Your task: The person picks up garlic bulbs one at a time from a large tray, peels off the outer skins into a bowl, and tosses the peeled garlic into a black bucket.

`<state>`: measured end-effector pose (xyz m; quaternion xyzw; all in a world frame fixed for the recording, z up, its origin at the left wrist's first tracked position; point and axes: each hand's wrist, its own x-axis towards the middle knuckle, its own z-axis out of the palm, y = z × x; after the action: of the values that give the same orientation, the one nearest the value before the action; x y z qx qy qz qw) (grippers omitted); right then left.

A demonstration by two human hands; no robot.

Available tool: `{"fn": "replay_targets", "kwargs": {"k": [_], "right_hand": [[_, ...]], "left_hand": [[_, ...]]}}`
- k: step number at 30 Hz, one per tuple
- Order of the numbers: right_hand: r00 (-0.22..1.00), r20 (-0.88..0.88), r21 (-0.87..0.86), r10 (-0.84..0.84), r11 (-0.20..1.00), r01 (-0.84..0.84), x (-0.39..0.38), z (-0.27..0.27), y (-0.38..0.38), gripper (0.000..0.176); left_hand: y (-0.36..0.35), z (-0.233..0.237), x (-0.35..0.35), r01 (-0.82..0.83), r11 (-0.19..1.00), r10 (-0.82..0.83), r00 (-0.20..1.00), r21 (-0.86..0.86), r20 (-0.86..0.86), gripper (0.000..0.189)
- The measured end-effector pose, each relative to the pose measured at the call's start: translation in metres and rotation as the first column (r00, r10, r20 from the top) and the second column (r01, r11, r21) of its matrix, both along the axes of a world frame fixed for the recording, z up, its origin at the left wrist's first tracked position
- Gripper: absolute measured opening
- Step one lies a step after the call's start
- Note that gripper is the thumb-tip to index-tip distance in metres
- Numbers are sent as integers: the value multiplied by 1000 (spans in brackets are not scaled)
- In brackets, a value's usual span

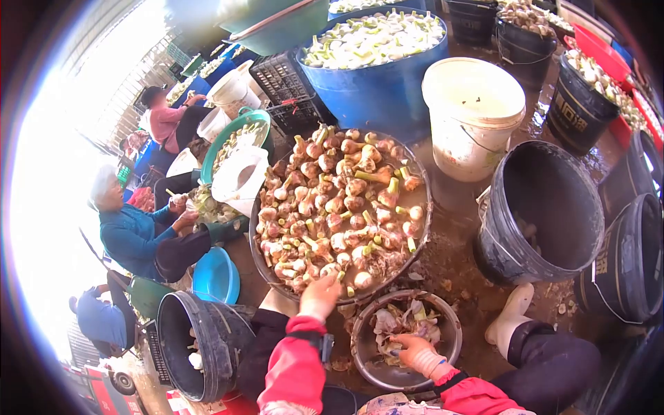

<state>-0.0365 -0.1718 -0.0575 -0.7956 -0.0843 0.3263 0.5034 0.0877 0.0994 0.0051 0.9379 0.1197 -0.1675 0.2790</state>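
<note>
A wide, dark-rimmed round tub (427, 207) holds many garlic bulbs (353, 187) with cut stems and roots. At its near rim, my left hand (320, 297) has its fingers curled at a garlic bulb with a short green stem showing by the fingertips. A metal bowl (453, 332) beside the tub contains loose garlic skins (415, 319). Over this bowl is my right hand (420, 355), its fingers closed together; what they grip is too small to make out. Both hands wear pale coverings, with red sleeves behind them.
To the right stand black buckets (494, 242) and a white bucket (470, 149). A blue barrel (373, 93) of peeled garlic is behind the tub. On the left sit several people, one in a blue top (131, 232), near a blue basin (216, 275) and a tipped black bucket (221, 339).
</note>
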Motion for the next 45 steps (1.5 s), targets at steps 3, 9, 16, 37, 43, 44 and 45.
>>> {"fn": "replay_targets", "kwargs": {"k": [3,9,16,37,43,44,45], "right_hand": [[990,-131,21,-58,998,62,8,12,-1,50],[881,-397,21,-257,957,289,20,27,-2,31],[804,-187,521,-565,637,568,29,55,10,35],[838,-225,495,-496,683,537,9,87,-13,28],[767,-593,679,-245,361,640,12,75,-13,30],[701,-687,657,-191,247,712,11,74,-11,32],[677,-694,614,-245,291,734,11,65,-5,35]], "left_hand": [[-22,-36,39,80,934,30,954,349,-298,39],[-5,-56,55,66,997,-48,945,44,-325,45],[-64,44,-48,-219,555,47,972,-803,-232,51],[-132,45,-136,-476,96,290,854,-874,-433,55],[-122,41,-130,-587,-164,220,762,-793,-609,48],[-123,41,-130,-591,-162,217,760,-790,-613,48],[-125,40,-131,-545,29,214,822,-838,-527,58]]}}
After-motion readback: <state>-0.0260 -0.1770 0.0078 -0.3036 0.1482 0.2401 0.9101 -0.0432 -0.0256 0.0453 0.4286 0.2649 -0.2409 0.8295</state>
